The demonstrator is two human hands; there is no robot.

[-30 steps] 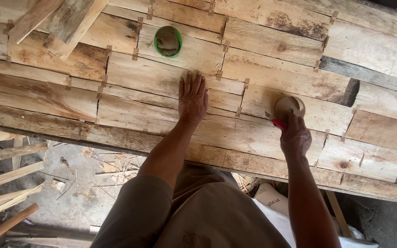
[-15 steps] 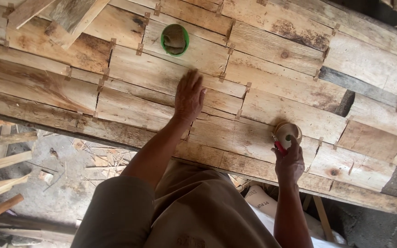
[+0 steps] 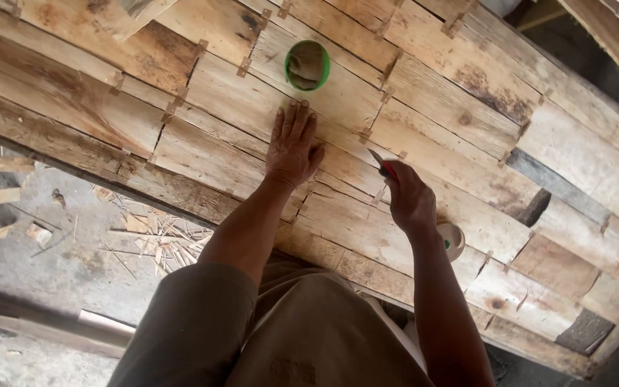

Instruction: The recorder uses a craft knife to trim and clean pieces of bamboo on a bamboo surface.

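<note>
Your right hand [image 3: 410, 197] has come in from the panel's near edge, where it sat a second ago, and now works just beside your left; the pale round tape roll [image 3: 454, 239] it gripped back then lies on the planks beside your wrist, half hidden by it. That hand is curled tight around a red-handled cutter [image 3: 383, 166], blade tip pointing up-left over a seam between boards. Your left hand [image 3: 293, 147] has stayed pressed flat on the plank panel [image 3: 202, 93], fingers spread and reaching toward the bowl, holding nothing. Just beyond those fingertips sits the green-rimmed bowl [image 3: 307, 65], upright on the wood; something brownish lies inside it, but you can't make out what. Small metal staples [image 3: 243, 67] bridge the joints between planks around both hands.
</note>
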